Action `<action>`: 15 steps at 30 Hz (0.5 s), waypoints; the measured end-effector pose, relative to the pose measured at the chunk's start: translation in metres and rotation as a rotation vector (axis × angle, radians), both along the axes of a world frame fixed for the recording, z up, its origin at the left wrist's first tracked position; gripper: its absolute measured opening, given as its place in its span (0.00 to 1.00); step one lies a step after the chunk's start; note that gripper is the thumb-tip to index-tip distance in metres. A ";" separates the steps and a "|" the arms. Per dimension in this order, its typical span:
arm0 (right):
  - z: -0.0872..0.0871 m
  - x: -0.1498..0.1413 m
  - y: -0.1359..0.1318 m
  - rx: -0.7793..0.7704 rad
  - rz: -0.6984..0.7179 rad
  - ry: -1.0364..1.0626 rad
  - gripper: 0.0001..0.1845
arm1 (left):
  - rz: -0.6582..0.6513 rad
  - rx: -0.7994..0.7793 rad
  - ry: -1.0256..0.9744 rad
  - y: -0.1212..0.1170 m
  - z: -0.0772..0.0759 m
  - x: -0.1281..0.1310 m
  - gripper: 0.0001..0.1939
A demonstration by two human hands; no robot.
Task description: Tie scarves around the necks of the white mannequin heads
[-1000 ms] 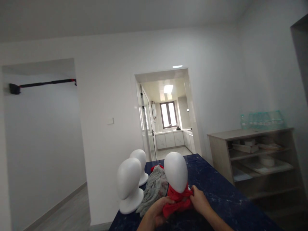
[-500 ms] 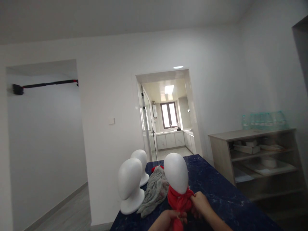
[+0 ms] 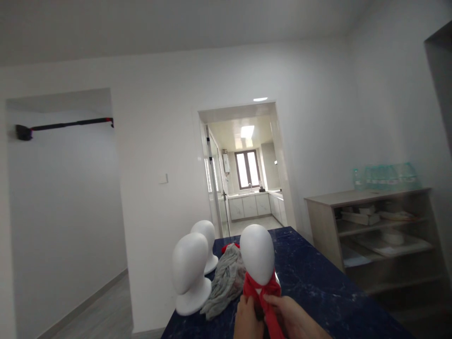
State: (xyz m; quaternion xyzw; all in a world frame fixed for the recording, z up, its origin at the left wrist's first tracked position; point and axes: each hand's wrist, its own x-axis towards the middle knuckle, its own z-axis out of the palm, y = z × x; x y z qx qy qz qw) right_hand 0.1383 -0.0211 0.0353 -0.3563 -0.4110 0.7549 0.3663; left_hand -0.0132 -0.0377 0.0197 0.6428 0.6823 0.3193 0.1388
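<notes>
Item: red scarf (image 3: 263, 294), wrapped about the neck of the nearest white mannequin head (image 3: 257, 254), which stood upright on the dark blue marbled table (image 3: 318, 282). One tail of the scarf hung down toward the lower edge of the view, between the two hands.

Left hand (image 3: 245, 320): fingers curled against the scarf just below the neck wrap; grasping the cloth.

Right hand (image 3: 287, 318): closed on the hanging tail of the scarf, touching the left hand or just beside it.

Adjacent: grey cloth (image 3: 226, 280), crumpled on the table to the left of the dressed head; two bare white mannequin heads, one near (image 3: 189, 270), one behind (image 3: 206, 245).

Background: wooden shelf unit (image 3: 370, 235) at right; open doorway (image 3: 247, 174) to a kitchen.
</notes>
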 end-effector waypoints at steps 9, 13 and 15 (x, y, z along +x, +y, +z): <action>-0.011 0.009 0.019 0.280 -0.135 -0.351 0.01 | 0.006 0.248 0.003 0.041 -0.019 0.014 0.50; -0.003 0.029 0.013 0.413 -0.147 -0.396 0.03 | 0.109 0.153 0.153 0.052 -0.025 0.013 0.49; 0.000 0.042 0.013 0.454 -0.142 -0.428 0.06 | 0.119 0.138 0.160 0.053 -0.026 0.013 0.49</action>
